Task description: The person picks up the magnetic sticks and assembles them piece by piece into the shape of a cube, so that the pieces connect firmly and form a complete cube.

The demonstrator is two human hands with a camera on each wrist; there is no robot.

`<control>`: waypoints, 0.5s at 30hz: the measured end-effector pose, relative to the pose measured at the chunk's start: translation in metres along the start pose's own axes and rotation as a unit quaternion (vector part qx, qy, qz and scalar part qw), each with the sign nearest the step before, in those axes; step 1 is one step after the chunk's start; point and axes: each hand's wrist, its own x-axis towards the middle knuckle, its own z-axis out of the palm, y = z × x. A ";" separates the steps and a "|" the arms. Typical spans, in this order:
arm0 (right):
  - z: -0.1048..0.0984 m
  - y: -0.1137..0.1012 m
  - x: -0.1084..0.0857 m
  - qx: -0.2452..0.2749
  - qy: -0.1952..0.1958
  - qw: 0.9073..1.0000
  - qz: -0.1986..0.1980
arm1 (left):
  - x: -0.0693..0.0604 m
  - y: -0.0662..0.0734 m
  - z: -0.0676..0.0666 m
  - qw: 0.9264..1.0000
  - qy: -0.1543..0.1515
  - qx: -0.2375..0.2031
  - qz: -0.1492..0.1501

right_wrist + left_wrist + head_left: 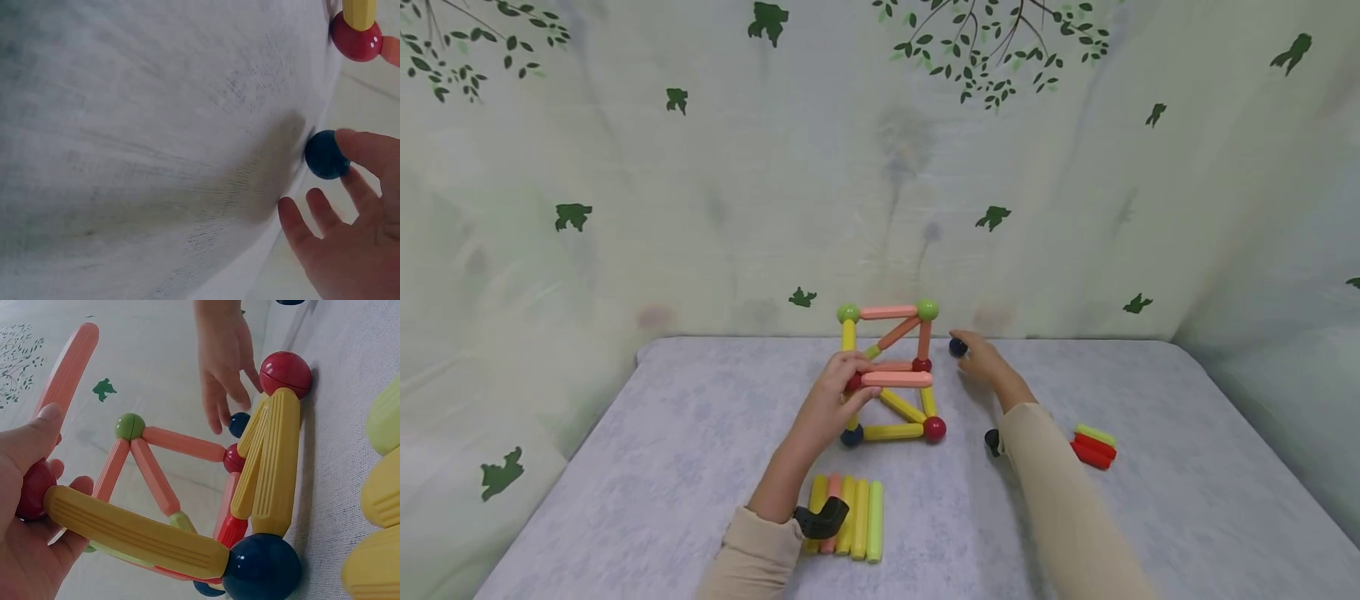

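Note:
A frame of coloured rods and balls (895, 432) stands mid-table. My left hand (838, 396) grips the red ball (39, 490) at its near upper left corner. A pink rod (897, 379) sticks out sideways from that ball, its other end free, with my left thumb against it. Below the ball, a yellow rod (137, 531) runs down to a dark blue ball (261, 569). Right of the frame, at the table's far edge, my right hand (988, 367) pinches a loose blue ball (326, 155) between thumb and index finger, other fingers spread.
Several yellow, pink and green rods (859, 521) lie side by side before the frame, under my left wrist. Red rods (1094, 451) and a light green rod (1096, 435) lie right of my right forearm. A leaf-printed curtain (760, 167) hangs behind the table.

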 end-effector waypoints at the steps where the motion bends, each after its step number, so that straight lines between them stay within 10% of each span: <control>1: 0.000 0.000 0.001 -0.007 -0.006 1.000 0.012 | 0.000 0.000 0.000 1.000 -0.001 0.000 0.000; 15: -0.009 -0.006 -0.028 0.131 0.079 0.988 0.024 | 0.001 0.002 0.002 1.000 -0.002 0.004 0.003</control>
